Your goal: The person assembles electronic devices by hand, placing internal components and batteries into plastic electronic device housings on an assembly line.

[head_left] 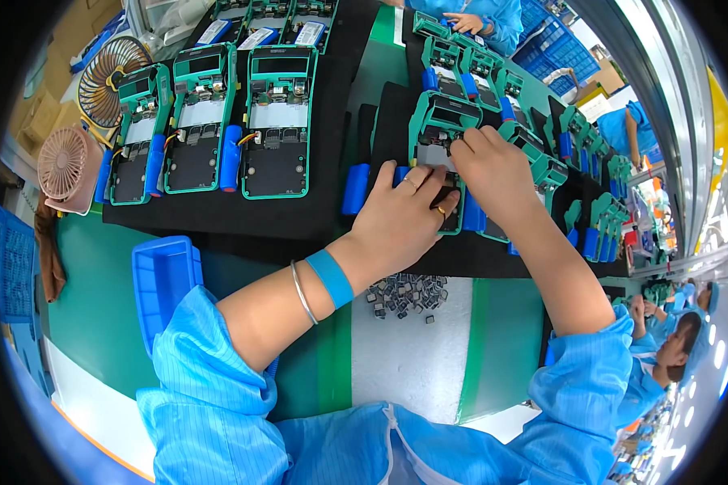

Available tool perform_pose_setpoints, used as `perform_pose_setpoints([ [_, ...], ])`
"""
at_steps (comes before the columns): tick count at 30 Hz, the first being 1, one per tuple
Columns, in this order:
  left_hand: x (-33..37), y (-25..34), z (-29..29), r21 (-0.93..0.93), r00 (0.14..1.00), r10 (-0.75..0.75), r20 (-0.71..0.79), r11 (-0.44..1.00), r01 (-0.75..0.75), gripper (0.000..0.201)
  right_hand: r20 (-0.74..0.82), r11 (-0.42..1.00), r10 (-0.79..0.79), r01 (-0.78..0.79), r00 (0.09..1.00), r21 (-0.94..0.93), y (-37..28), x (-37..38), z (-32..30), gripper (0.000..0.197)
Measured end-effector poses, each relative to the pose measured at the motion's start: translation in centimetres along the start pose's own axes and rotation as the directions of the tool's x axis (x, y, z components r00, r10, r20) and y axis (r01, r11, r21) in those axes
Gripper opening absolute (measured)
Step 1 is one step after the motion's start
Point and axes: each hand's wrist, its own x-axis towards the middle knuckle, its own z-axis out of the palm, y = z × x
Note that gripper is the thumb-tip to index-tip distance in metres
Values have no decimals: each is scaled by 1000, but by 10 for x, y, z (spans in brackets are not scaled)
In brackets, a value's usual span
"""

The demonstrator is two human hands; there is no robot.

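Note:
On a black mat, a green-framed handheld electronic device point(447, 113) lies open with its inner parts showing. My left hand point(404, 212) lies bent over its lower half, fingers curled onto it and covering much of it. My right hand point(493, 171) is closed in a pinch at the device's right edge, beside the left fingertips. Whatever those right fingers hold is hidden. A blue cylindrical battery point(356, 190) rests left of the device, near my left knuckles. Below my wrists, a pile of small square dark-and-silver components point(408, 296) is spread on the bench.
More green-framed devices point(277, 121) with blue batteries stand in rows left and right. A blue bin point(163, 279) sits by my left sleeve. Two small fans, one pink point(65, 166) and one dark point(113, 81), are at far left. Co-workers sit across and to the right.

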Motion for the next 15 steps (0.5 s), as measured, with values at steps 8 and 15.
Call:
perform_pose_setpoints([
  [8, 1, 0, -2, 27, 999, 2, 42, 1000, -3, 58, -27, 998, 56, -55, 998, 22, -3, 0, 9, 16],
  [15, 1, 3, -7, 45, 998, 34, 47, 998, -36, 60, -22, 973, 227, -226, 974, 56, -9, -7, 0, 14],
])
